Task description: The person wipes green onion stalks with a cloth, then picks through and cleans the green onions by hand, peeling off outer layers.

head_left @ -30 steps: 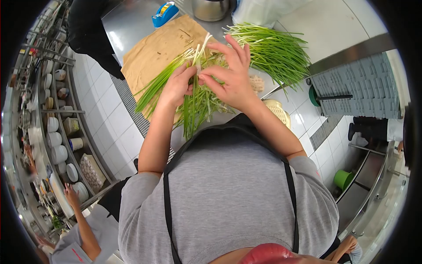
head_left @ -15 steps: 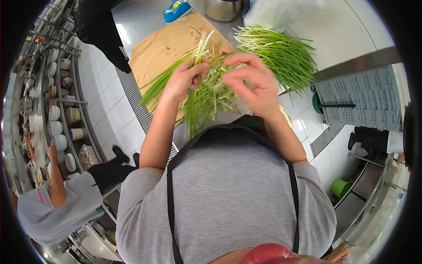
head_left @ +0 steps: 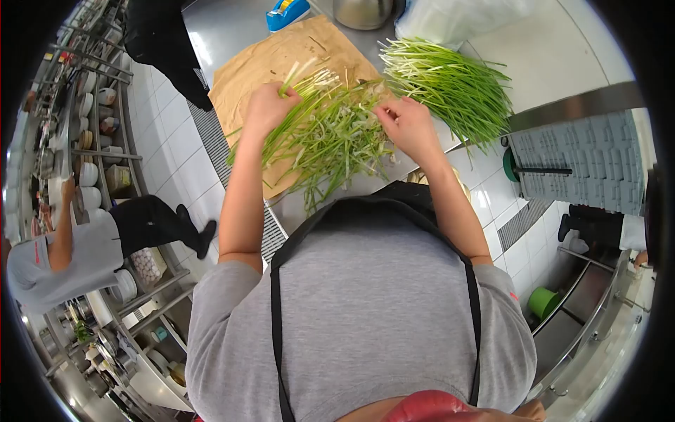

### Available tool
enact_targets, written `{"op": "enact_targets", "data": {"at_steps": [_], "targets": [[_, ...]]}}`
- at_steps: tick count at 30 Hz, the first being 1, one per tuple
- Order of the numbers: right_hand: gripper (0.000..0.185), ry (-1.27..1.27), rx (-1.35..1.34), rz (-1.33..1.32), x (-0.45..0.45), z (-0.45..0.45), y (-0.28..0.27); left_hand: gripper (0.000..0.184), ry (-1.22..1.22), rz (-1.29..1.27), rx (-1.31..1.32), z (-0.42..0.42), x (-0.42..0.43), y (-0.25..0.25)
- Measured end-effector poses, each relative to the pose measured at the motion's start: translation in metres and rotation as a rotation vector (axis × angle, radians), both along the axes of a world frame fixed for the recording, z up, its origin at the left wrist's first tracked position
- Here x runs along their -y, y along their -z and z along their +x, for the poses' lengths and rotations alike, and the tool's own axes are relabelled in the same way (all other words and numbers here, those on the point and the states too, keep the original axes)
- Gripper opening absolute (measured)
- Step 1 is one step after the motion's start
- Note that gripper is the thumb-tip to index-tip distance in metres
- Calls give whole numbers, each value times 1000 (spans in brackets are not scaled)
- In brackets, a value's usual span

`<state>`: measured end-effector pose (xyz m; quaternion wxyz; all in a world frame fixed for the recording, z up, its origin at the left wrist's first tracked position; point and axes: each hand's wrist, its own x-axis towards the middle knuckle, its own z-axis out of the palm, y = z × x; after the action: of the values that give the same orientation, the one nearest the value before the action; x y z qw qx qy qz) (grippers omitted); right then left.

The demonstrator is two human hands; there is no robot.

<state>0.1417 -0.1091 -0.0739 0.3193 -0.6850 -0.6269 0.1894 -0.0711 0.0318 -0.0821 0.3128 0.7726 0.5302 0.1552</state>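
blue tape dispenser (head_left: 288, 18) | metal pot (head_left: 363, 13) | plastic bag (head_left: 443, 22) near pot | green bucket (head_left: 543, 304)

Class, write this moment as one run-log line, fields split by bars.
left hand: holding green stalks | right hand: at loose trimmings, contact unclear | brown paper: partly beneath trimmings | stalk pile: right of paper

No text is legible. Red marks on the grey sleeve (head_left: 500, 320) at 4 o'clock and the co-worker's shirt (head_left: 91, 243) at 9 o'clock are unreadable.
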Motion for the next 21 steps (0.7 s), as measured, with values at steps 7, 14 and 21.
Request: {"op": "enact_targets", "data": {"at_steps": [7,14,21], "targets": [[12,-136,139,-79,5,10,12,21,22,35,-139,20,3,47],[13,-183,-137,-19,1,0,11,19,52,-177,196,11,6,26],[19,59,-662,147,-21,-24,11,14,118,-414,433,23,43,-35]]}}
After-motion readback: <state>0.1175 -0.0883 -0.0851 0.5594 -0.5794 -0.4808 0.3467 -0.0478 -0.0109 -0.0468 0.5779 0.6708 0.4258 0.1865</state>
